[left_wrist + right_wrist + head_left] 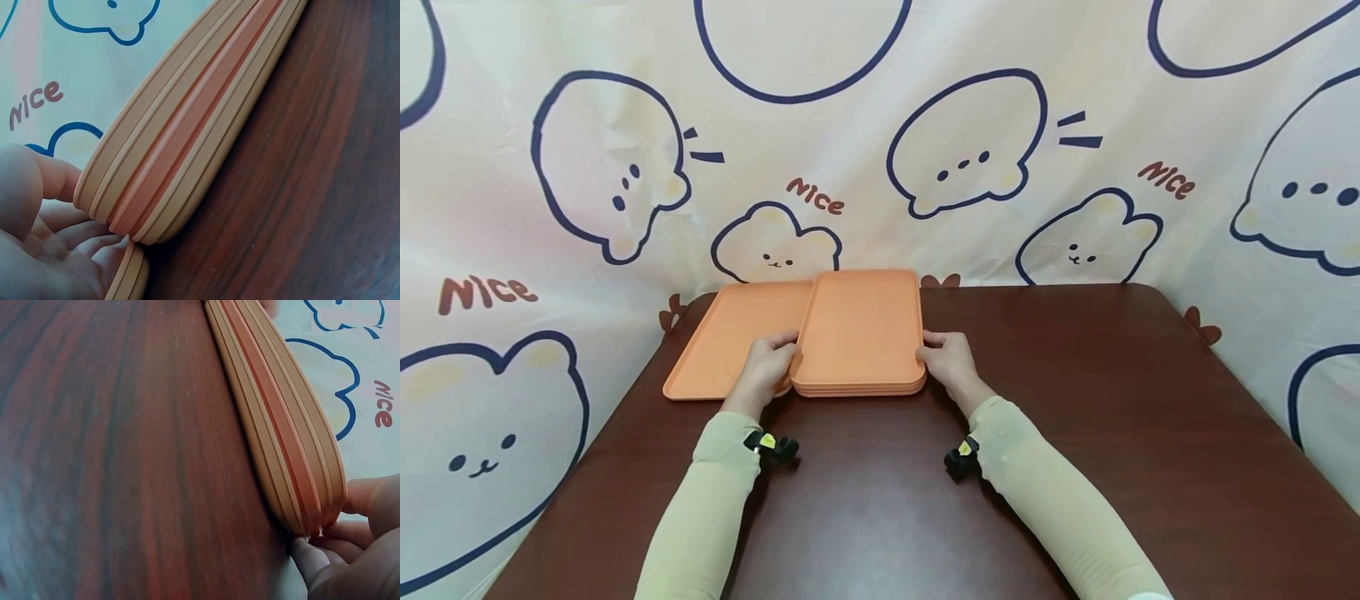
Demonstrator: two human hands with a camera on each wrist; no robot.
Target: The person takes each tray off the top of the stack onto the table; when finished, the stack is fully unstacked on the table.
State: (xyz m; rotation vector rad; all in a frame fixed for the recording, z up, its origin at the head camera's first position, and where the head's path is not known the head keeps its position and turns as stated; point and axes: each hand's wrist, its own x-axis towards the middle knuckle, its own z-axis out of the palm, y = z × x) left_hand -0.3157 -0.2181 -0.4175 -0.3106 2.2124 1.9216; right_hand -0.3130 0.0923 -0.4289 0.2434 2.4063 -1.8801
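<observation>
A stack of several orange rectangular trays [861,329] is held between my two hands over the dark table. My left hand [766,367] grips its left side, thumb at the upper rim and fingers lower along the edge. On the opposite side my right hand [953,362] holds the stack the same way. In both wrist views the layered tray edges [181,125] show, one layer a redder orange than the others. More orange trays [730,342] lie to the left, partly covered by the held stack and my left hand.
The brown wooden table [880,500] runs from the near side to a cream cloth backdrop [865,150] printed with cartoon bears. The backdrop stands close behind the trays and along both sides. Small black devices [778,450] are strapped to both wrists.
</observation>
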